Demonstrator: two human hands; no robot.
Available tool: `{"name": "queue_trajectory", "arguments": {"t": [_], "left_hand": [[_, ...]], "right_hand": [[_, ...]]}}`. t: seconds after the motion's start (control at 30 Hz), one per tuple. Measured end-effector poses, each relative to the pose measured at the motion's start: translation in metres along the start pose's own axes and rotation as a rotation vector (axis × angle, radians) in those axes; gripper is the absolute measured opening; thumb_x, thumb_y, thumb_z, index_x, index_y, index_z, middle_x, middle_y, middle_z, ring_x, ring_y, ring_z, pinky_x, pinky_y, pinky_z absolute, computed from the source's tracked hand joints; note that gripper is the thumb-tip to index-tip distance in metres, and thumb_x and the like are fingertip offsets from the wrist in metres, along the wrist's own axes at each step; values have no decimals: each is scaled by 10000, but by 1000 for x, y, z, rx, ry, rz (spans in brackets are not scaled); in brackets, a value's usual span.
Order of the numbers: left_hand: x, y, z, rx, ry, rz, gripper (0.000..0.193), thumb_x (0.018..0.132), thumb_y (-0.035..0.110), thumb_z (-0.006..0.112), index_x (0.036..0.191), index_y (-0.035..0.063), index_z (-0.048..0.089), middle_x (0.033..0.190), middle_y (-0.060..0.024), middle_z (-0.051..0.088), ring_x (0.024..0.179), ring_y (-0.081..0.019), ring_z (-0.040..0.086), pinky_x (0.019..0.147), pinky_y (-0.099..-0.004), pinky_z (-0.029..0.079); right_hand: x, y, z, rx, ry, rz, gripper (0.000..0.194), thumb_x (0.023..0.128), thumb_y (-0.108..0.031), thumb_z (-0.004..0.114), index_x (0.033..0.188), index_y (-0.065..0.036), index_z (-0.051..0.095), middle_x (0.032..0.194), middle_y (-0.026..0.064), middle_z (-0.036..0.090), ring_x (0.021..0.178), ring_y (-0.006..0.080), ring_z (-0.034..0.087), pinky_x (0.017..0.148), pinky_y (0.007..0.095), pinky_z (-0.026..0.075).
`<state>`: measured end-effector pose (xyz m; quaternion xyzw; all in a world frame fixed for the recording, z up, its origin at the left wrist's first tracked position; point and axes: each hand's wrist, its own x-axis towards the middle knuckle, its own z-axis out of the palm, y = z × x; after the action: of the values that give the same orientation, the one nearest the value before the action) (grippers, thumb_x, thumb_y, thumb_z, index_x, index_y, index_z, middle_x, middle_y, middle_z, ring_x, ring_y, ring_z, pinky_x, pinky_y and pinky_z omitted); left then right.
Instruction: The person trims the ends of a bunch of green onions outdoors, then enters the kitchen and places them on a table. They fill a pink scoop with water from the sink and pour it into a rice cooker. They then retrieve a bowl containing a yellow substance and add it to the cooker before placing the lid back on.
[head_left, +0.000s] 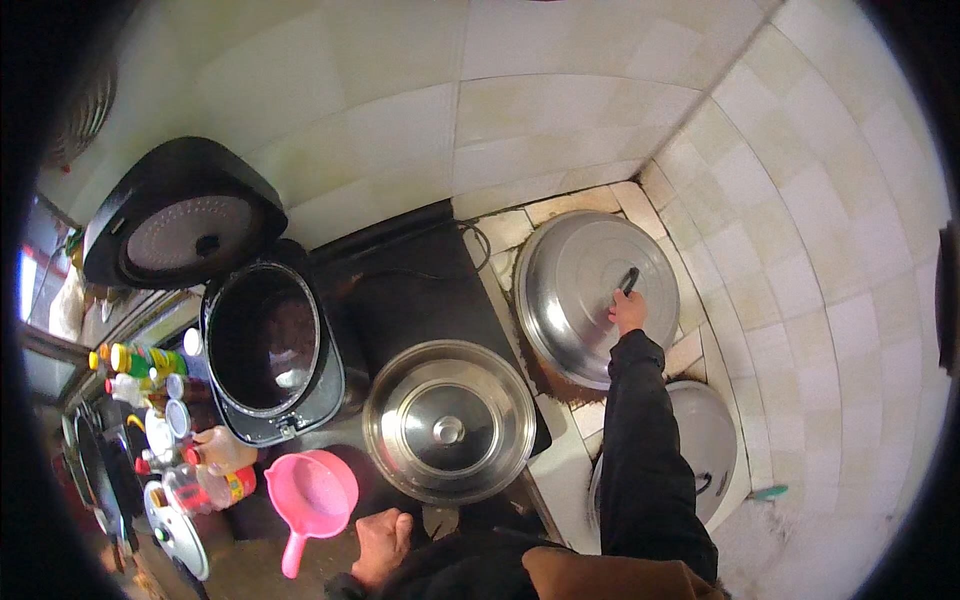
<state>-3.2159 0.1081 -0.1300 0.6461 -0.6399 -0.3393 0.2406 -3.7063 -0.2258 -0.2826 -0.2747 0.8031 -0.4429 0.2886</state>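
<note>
My right hand (628, 309) grips the black handle (630, 280) of a large domed metal lid (562, 300), which covers a wide round stove opening in the tiled corner. My left hand (381, 546) is curled into a fist at the counter's front edge, with nothing visible in it. Just left of that fist lies a pink plastic ladle (319, 491), its handle towards me. Above the fist, a shiny steel lid with a round knob (448, 430) covers a wide pan or basin. An open rice cooker (274, 341) stands further left, its dark inner pot exposed and its lid (187, 217) raised.
A second metal lid (701, 442) lies partly behind my right sleeve. Several bottles and jars (184, 442) crowd the left side, near a flat glass pot lid (175, 529). A thin black cable (480, 244) runs behind the dark surface. Tiled walls (570, 120) enclose the corner.
</note>
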Motion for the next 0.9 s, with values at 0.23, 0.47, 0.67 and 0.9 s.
{"name": "queue_trajectory", "arguments": {"t": [0.23, 0.47, 0.67, 0.9], "left_hand": [[15, 23, 14, -6, 26, -5, 346, 915, 133, 539, 604, 11, 449, 555, -201, 435, 500, -401, 469, 476, -453, 351], [36, 32, 29, 3, 9, -15, 339, 870, 184, 656, 602, 38, 509, 573, -156, 536, 521, -358, 555, 483, -429, 412], [38, 24, 39, -74, 87, -26, 211, 819, 93, 657, 679, 30, 512, 574, -171, 519, 539, -381, 557, 490, -429, 424], [35, 19, 36, -95, 42, -134, 256, 816, 85, 656, 633, 16, 491, 577, -193, 511, 515, -383, 547, 471, -427, 408]], "right_hand": [[43, -12, -14, -100, -65, -45, 227, 801, -188, 676, 830, 18, 584, 594, 128, 589, 520, 220, 632, 450, 327, 502], [75, -76, -180, 235, -218, 24, 151, 871, -159, 630, 840, -15, 599, 713, 72, 617, 544, 163, 612, 504, 293, 526], [70, -101, -238, 395, -252, 42, 140, 884, -128, 631, 774, -50, 597, 598, 50, 596, 536, 145, 602, 517, 266, 520], [58, -114, -244, 349, -181, 48, 142, 886, -137, 643, 762, -84, 602, 621, 18, 622, 538, 116, 606, 489, 233, 497]]}}
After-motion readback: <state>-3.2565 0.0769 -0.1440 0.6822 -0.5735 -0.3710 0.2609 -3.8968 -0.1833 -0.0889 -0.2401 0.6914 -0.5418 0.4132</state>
